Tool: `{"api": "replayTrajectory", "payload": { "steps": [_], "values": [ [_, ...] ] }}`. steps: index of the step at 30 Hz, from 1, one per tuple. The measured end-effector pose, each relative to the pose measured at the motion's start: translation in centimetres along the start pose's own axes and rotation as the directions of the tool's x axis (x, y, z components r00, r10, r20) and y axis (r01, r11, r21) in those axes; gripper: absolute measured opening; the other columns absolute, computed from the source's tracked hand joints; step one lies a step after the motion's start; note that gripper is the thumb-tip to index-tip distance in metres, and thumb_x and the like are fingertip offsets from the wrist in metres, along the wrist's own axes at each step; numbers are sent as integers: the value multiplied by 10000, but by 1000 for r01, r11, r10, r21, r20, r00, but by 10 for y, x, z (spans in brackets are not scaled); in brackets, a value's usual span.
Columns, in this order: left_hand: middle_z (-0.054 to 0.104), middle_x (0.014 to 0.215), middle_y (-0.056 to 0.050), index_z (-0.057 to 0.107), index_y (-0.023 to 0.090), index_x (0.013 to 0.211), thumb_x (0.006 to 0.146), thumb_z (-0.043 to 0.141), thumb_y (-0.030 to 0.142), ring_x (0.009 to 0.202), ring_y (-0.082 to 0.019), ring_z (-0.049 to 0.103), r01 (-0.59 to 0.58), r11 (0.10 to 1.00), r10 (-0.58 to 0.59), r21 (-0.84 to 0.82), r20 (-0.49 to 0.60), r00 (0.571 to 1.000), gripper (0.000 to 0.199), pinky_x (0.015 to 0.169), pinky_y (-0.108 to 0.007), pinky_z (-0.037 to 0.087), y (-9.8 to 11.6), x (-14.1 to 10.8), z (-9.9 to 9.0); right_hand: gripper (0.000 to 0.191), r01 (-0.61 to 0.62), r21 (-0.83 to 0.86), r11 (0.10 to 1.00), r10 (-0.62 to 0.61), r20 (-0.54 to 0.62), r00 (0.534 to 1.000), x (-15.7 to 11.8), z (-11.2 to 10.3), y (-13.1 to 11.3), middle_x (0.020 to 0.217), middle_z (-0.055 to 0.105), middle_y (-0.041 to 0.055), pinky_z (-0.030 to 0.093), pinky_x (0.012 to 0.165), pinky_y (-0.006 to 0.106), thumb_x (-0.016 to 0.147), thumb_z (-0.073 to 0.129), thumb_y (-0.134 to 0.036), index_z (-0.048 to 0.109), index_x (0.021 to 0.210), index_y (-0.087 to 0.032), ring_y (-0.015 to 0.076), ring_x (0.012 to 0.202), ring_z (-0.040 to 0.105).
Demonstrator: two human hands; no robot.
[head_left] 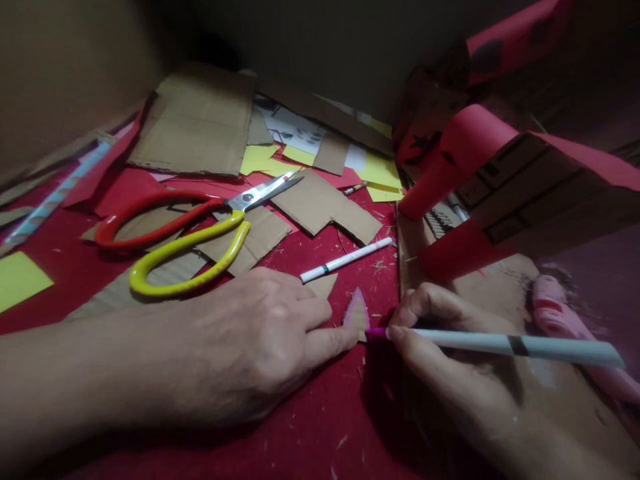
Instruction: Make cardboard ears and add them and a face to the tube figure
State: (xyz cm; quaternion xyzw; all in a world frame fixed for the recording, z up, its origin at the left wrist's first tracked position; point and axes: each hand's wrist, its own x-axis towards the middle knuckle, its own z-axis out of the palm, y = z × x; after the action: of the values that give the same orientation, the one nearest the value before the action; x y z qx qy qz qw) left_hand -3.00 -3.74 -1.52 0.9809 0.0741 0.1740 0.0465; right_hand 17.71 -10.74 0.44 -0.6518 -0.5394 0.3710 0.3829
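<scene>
Pressing one straight finger on a cardboard cutout (357, 309), the left hand (270, 343) faces the right hand (460, 380), which grips a marker (470, 340).

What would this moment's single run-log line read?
left hand: touching small pointed cardboard piece | right hand: holding marker, its tip at piece's edge | nearby: scissors, white pen

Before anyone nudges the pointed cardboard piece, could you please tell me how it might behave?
The cardboard piece is probably light, being so small. It would likely resist sliding with the left hand touching it. Its narrow tip might bend easily.
</scene>
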Motion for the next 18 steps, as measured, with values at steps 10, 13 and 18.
{"api": "replayTrajectory", "payload": {
  "steps": [10, 13, 18],
  "values": [
    [548, 706, -27, 562, 86, 1236, 939, 396, 130, 561, -187, 445, 6, 1000, -6, 15, -6, 1000, 343, 460, -346, 306, 1, -1, -1, 155, 142, -61, 988, -144, -36, 989, 2, -1, 6, 441, 477, -76, 299, 348, 157, 728, 600, -147, 547, 596, -211, 64, 376, 413],
    [557, 709, -30, 562, 93, 1235, 938, 402, 136, 567, -188, 460, 15, 1000, -15, 21, -6, 1000, 340, 462, -343, 321, 0, -1, 0, 161, 150, -79, 986, -153, -33, 988, 2, 0, 5, 447, 483, -74, 305, 353, 158, 730, 600, -151, 543, 592, -212, 66, 384, 420],
    [569, 704, -38, 567, 93, 1223, 929, 404, 134, 572, -187, 488, 8, 1000, -8, 9, 11, 1000, 339, 471, -331, 359, 0, 0, 0, 165, 93, -99, 991, -93, 5, 996, 3, -2, 2, 446, 464, -73, 314, 354, 177, 750, 611, -174, 535, 611, -222, 83, 393, 429]
  ]
}}
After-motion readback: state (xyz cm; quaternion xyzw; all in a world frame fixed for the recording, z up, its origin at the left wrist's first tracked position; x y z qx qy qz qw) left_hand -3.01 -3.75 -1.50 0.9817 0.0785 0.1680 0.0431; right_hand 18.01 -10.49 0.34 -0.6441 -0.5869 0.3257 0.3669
